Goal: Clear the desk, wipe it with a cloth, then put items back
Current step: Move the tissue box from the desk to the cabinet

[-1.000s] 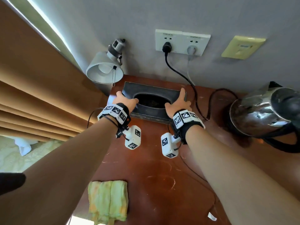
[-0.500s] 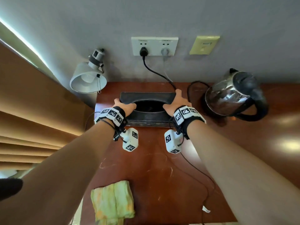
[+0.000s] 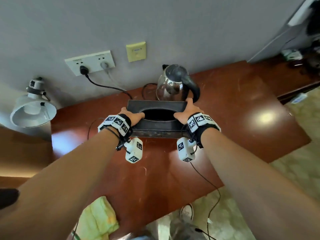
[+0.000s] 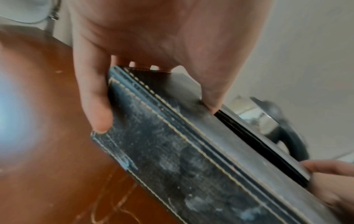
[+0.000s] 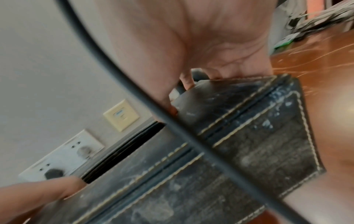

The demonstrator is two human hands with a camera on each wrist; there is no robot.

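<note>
A worn black leather tissue box [image 3: 156, 124] with an oval top opening hangs above the red-brown desk [image 3: 233, 108], held at both ends. My left hand [image 3: 132, 116] grips its left end, thumb on the lid and fingers down the side, as the left wrist view shows on the tissue box [image 4: 191, 151]. My right hand [image 3: 187, 111] grips the right end of the tissue box [image 5: 239, 136] the same way. A folded yellow-green cloth [image 3: 97, 220] lies at the desk's near left edge.
A steel kettle [image 3: 174, 84] with a black handle stands just behind the box, its cord running to the wall socket [image 3: 90, 62]. A white clamp lamp [image 3: 32, 110] hangs at the left. Cluttered items [image 3: 294, 56] sit at the far right; floor lies below.
Both hands have lifted the tissue box off the back-left of the desk and carried it rightward, in front of the kettle. The view has swung right.
</note>
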